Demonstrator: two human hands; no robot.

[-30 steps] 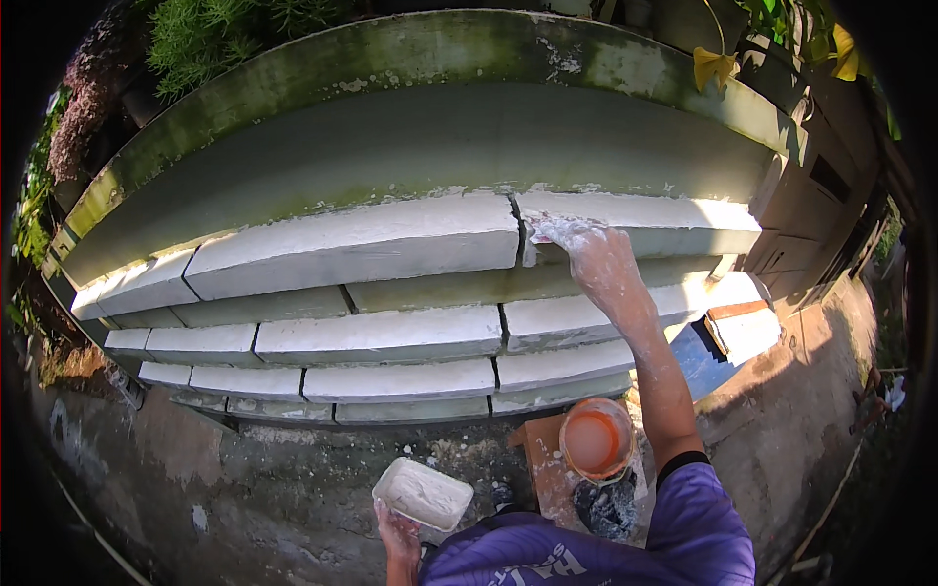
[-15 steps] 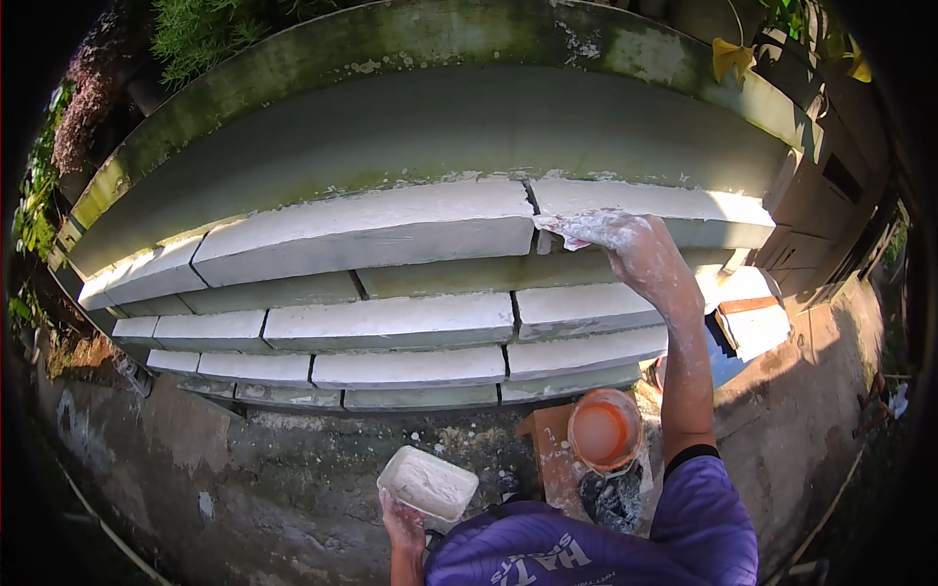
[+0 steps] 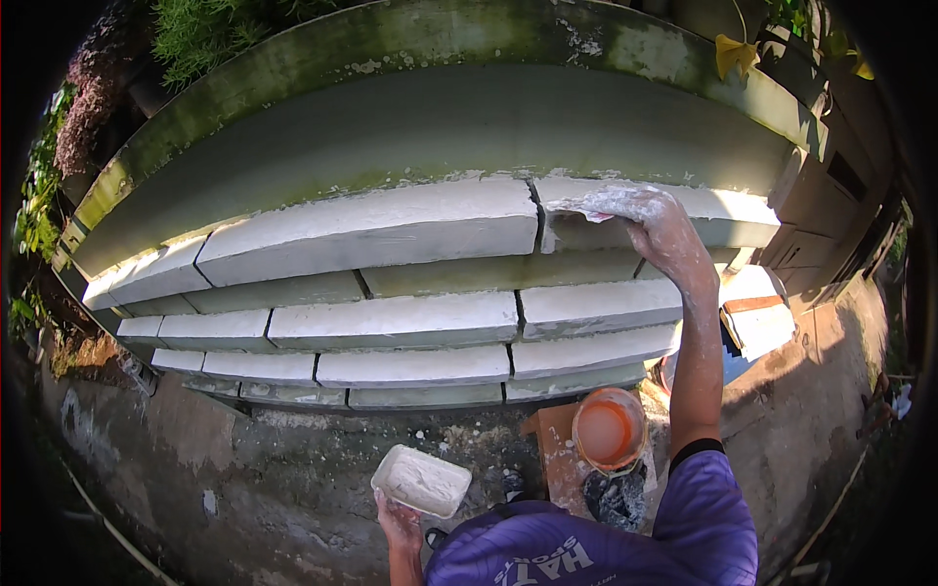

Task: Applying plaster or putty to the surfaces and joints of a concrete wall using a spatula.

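My left hand (image 3: 400, 524) grips the near edge of a shallow white plastic tub (image 3: 422, 481) that holds thick white paste. My right hand (image 3: 657, 223), smeared with white, is stretched far forward over the top row of pale blocks (image 3: 381, 220). Its fingers are closed on a thin, white-coated piece with a pinkish patch (image 3: 592, 207), whose kind I cannot make out. That piece is at the top front edge of the right-hand block (image 3: 578, 234), just right of a dark joint (image 3: 538, 217). White coating covers the tops of the blocks.
Two lower stepped block rows (image 3: 410, 366) run below. An orange bucket (image 3: 608, 430) with cloudy liquid stands on a brown stool (image 3: 555, 449), beside a dark cloth (image 3: 616, 493). At the right lies a white bag (image 3: 757, 317). A mossy ledge (image 3: 440, 44) curves behind.
My right hand has moved right and slightly up, away from the dark joint and along the right-hand block. My left hand and the tub have shifted slightly left.
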